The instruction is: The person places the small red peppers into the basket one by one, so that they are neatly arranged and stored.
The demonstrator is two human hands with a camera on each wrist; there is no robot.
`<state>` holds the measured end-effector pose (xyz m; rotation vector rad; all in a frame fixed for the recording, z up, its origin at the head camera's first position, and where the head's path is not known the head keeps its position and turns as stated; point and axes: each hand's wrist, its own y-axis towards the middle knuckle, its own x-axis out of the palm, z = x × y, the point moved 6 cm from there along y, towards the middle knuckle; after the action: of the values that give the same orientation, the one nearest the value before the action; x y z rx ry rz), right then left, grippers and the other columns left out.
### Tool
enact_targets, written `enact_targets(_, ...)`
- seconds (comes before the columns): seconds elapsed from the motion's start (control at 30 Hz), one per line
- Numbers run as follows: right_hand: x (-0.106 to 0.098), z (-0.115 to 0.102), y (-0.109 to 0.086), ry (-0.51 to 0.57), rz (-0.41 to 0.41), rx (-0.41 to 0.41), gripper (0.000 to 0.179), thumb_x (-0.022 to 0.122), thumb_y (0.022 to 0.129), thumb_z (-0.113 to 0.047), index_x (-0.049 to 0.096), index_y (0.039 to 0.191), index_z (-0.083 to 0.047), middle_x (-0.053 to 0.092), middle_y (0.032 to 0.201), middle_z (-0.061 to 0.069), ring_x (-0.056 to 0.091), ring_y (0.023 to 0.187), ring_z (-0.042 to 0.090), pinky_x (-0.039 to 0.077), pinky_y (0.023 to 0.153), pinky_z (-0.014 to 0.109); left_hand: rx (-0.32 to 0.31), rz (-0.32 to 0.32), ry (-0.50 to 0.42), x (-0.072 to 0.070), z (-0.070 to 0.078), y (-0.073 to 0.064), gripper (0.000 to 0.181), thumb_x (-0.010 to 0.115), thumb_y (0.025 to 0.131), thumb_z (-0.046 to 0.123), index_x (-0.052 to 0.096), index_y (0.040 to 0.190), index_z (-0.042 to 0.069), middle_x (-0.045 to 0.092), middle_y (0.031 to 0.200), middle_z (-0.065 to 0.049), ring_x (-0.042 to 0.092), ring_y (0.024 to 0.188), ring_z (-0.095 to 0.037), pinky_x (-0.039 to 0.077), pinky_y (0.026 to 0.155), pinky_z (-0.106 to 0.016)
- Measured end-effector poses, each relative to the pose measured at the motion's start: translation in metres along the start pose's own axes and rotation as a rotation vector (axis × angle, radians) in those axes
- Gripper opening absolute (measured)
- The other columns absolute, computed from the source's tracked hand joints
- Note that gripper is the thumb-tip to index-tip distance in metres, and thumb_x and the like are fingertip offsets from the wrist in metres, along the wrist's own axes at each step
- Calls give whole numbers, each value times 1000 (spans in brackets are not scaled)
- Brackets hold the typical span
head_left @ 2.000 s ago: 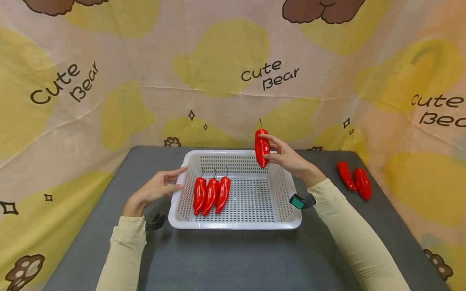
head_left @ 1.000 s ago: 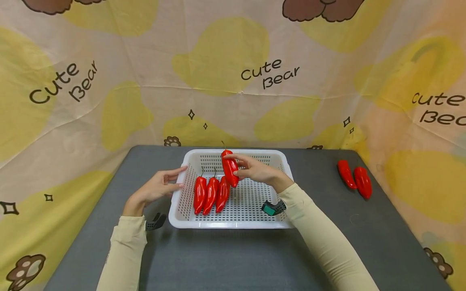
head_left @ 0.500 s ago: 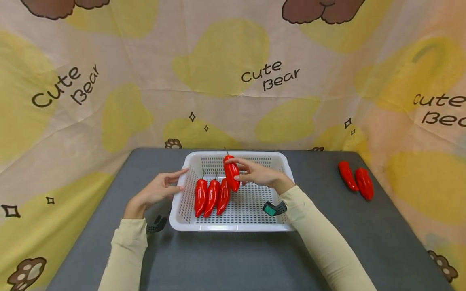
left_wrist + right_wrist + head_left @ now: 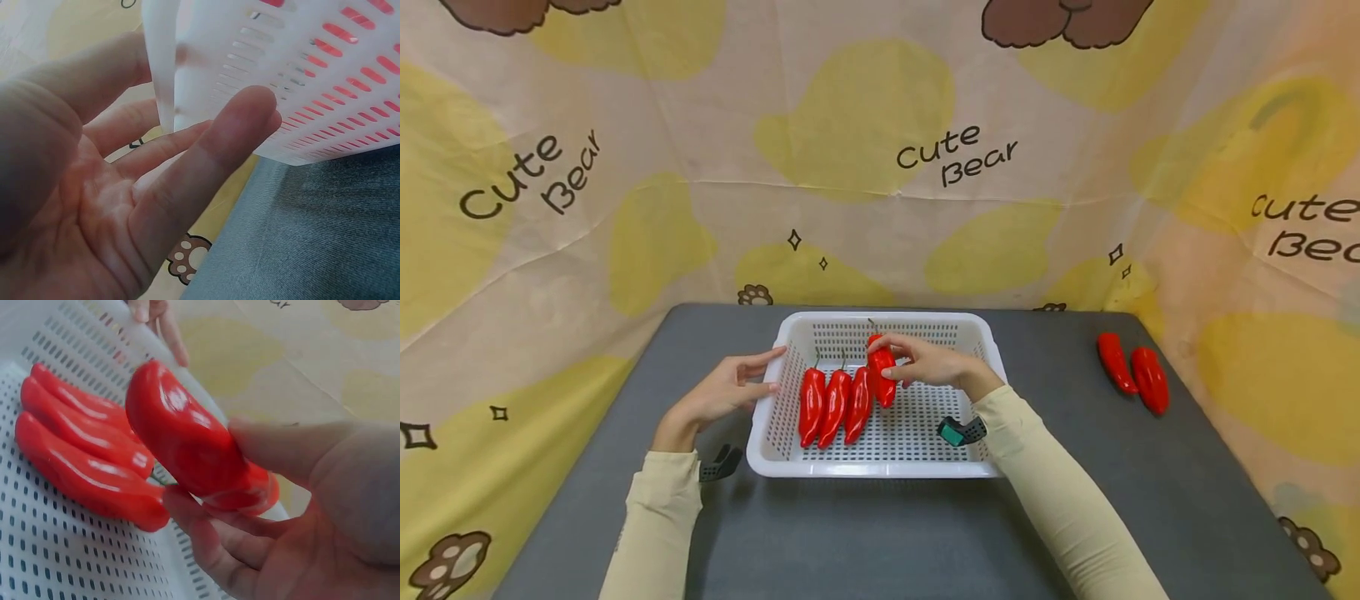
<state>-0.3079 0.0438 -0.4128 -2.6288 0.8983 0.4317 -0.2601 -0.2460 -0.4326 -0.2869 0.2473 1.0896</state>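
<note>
Between the thumb and fingers of my right hand point(image 4: 931, 364) is a glossy red chili pepper point(image 4: 181, 431), low inside the white perforated basket point(image 4: 880, 468). It hangs roughly upright in the head view, stem away from me, just right of three similar chili peppers point(image 4: 836, 407) lying side by side. Whether its tip touches the basket floor, I cannot tell. My left hand point(image 4: 722, 388) rests against the basket's left rim, with its fingers point(image 4: 234, 125) fairly straight along the outer wall; part of one lies behind the rim in the left wrist view.
Two more red chili peppers point(image 4: 1135, 375) lie on the dark grey tabletop point(image 4: 880, 542) at the far right. A cream and yellow printed cloth point(image 4: 865, 117) hangs behind the table and along its sides.
From over the basket's right back edge, my right hand has carried the pepper left, then lowered it beside the three others. My left hand has stayed at the rim.
</note>
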Motion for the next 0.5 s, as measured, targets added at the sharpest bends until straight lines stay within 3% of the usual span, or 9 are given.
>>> enact_targets(0.17, -2, 1, 1, -40, 55, -4, 41, 59, 100, -14, 54, 141, -14, 55, 137, 11, 58, 115, 26, 55, 96, 55, -8, 11, -7, -2, -2, -1, 72, 68, 97, 14, 32, 158, 6, 42, 154, -31, 70, 108, -31, 63, 81, -51)
enact_targets(0.33, -2, 7, -2, -63, 42, 25, 45, 63, 98, -15, 54, 142, -11, 58, 134, 11, 59, 112, 27, 54, 95, 56, -16, 1, -5, 1, -4, 1, 72, 69, 96, 15, 32, 158, 7, 42, 154, -30, 70, 108, -30, 63, 82, -51)
enact_targets(0.5, 1, 8, -3, -93, 17, 11, 47, 65, 97, -12, 51, 143, -7, 56, 134, 14, 58, 121, 34, 54, 100, 55, -11, 10, 14, 1, -2, 1, 72, 68, 96, 15, 32, 158, 7, 43, 153, -31, 69, 108, -32, 63, 80, -49)
